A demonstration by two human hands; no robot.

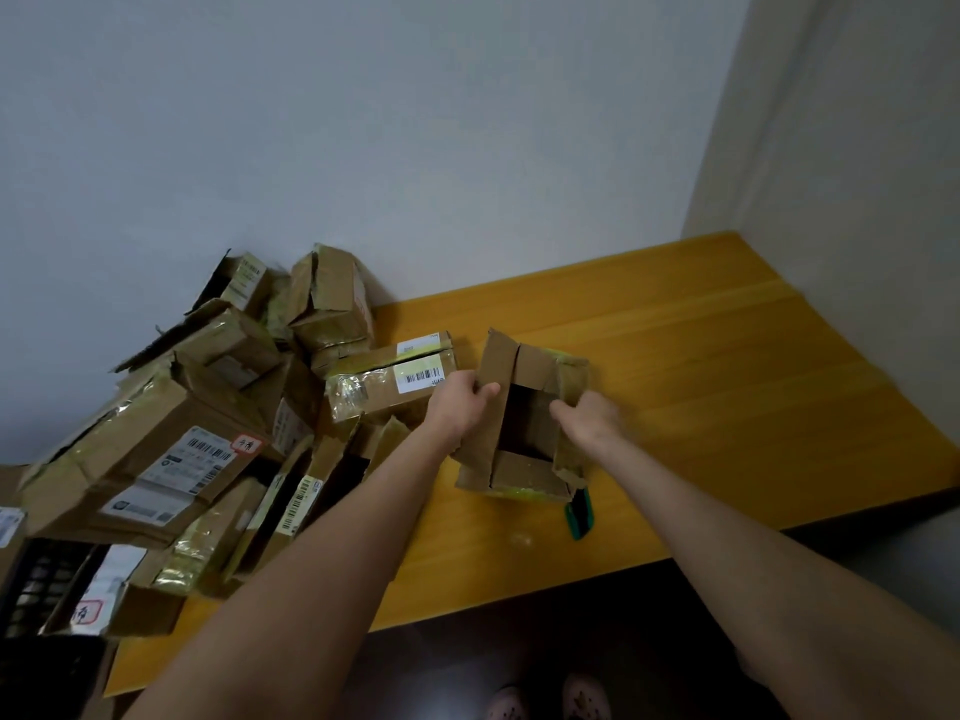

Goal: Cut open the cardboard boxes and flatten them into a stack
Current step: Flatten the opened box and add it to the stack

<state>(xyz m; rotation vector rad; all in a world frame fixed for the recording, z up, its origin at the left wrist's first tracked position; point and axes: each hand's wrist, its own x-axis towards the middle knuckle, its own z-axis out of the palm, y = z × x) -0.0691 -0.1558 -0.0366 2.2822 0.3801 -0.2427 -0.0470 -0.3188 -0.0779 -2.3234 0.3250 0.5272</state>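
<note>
Far left: black crate (36, 589), contents too dark to tell. Beside it, a pile of boxes (171, 433), mostly taped, crushed and leaning on each other against the wall. Centre of the table (727, 381): open box (524, 423), flaps up, interior dark, nothing visible inside. My left hand (462, 402) grips its left wall, fingers curled over the edge. Right hand (587, 420) is blurred but looks curled round the right wall. I judge the cardboard light, thin and already torn, with slick tape; best held at opposite walls and folded along the creases. Green cutter (579, 514) lies just beside the box's near corner.
</note>
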